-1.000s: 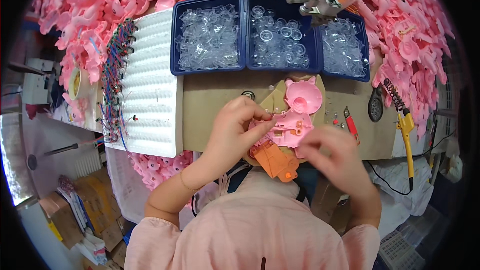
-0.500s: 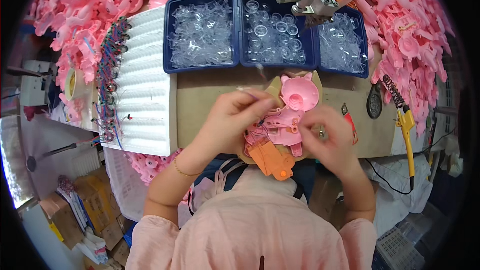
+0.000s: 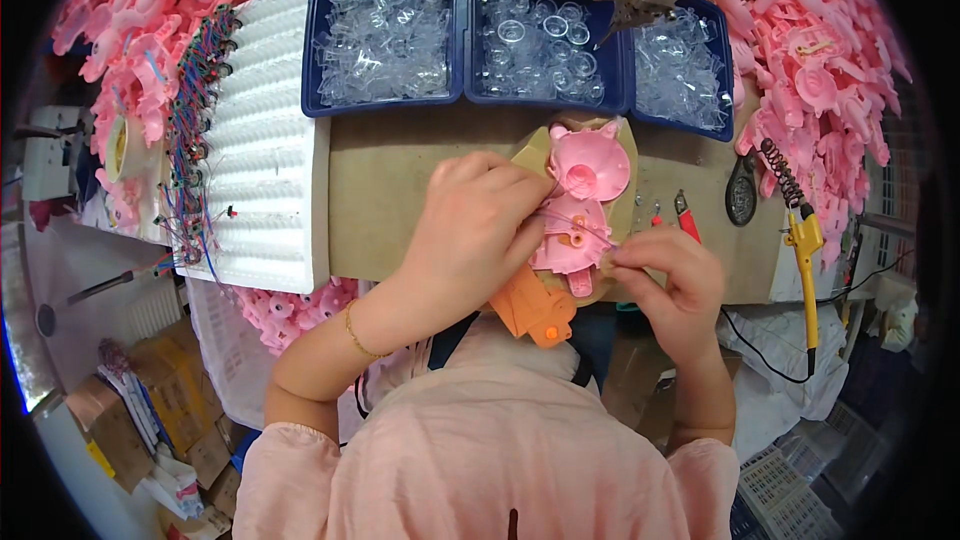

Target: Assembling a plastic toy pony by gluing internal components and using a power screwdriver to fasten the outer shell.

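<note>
— While bent over the cardboard-topped bench [image 3: 400, 180], counted what?

— Counted two hands on one pink plastic toy shell [image 3: 578, 205]. Counted three blue trays [image 3: 385, 35] of clear plastic parts along the far edge: left one with star-like pieces, middle tray [image 3: 535, 30] with small round cups, right tray [image 3: 680, 70] with more clear bits. Also one yellow-handled soldering iron [image 3: 806, 270] at the right, one red-handled tool [image 3: 688, 222] just beside the shell, one white ribbed foam block [image 3: 262, 130] at the left with coloured wires [image 3: 192, 140] along its edge.

— And the shell itself?

— Looked like a rounded animal shape, ears at the top, a round dish moulded in the upper half, orange dots lower down, thin wires across the middle. Lay at the near edge of the bench, an orange part [image 3: 533, 307] just below it.

— Grip?

— Left hand [image 3: 475, 230] curled over the shell's left side, fingers closed against it. Right hand [image 3: 668, 275] pinched at the lower right edge, fingertips together on something too small to tell.

— Packages?

— Brown cartons [image 3: 150, 390] on the floor at lower left; heaps of pink mouldings [image 3: 830, 70] on both sides.
</note>
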Motion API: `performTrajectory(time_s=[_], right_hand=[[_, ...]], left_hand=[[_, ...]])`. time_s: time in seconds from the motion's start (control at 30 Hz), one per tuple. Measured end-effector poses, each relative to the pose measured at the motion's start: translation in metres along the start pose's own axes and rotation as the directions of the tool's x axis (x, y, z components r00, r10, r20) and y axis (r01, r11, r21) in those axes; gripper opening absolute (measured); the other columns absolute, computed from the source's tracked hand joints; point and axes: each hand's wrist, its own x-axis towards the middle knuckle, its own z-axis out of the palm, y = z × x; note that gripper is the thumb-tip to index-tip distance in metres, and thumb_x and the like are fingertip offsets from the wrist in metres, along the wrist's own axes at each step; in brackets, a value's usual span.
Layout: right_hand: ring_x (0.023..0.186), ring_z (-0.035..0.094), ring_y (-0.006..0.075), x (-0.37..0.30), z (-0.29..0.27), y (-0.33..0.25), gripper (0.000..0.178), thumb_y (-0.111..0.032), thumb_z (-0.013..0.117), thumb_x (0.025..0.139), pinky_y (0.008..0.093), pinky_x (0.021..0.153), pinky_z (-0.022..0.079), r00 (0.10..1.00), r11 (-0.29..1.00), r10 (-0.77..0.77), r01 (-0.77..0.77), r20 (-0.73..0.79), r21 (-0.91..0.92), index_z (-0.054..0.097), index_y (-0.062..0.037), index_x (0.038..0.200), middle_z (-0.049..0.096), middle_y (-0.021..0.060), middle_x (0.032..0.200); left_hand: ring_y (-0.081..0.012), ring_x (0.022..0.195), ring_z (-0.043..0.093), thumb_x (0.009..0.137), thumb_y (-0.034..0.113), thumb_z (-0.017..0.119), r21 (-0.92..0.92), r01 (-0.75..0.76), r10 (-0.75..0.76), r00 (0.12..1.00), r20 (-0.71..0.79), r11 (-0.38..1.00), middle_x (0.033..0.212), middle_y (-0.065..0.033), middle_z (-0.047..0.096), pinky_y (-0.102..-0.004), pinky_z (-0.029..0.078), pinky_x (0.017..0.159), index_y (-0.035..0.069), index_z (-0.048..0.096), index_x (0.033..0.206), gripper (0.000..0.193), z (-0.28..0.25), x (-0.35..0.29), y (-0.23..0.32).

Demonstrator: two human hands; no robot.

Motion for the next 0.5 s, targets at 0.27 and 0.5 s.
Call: performTrajectory(time_s=[0.27,0.5], right_hand=[[0.072,0.061,0.0186,0.015,0.027,0.004,0.012,0.0,0.067,0.072,0.0297,0.066,0.046,0.993,0.991,0.117,-0.116,0.009,-0.068,0.064,0.0004,0.084,0.064,0.0083,0.08],[0.079,0.055,0.0192,0.027,0.057,0.022,0.01,-0.012,0.065,0.074,0.0346,0.078,0.035,0.992,0.872,-0.104,0.125,0.072,-0.473,0.066,-0.0073,0.083,0.062,0.0025,0.079]], left_hand=[[-0.0231,0.083,0.056,0.072,0.017,0.07,-0.331,0.034,-0.042,0.999,-0.017,0.943,0.081,-0.0048,0.063,-0.0355,0.041,0.077,0.009,0.068,0.092,0.021,-0.005,0.0,-0.027],[-0.0202,0.076,0.06,0.071,0.014,0.072,0.007,-0.114,0.112,0.953,-0.281,0.993,0.078,-0.0026,0.064,-0.0324,0.043,0.073,0.01,0.068,0.087,0.017,0.014,-0.004,-0.021]])
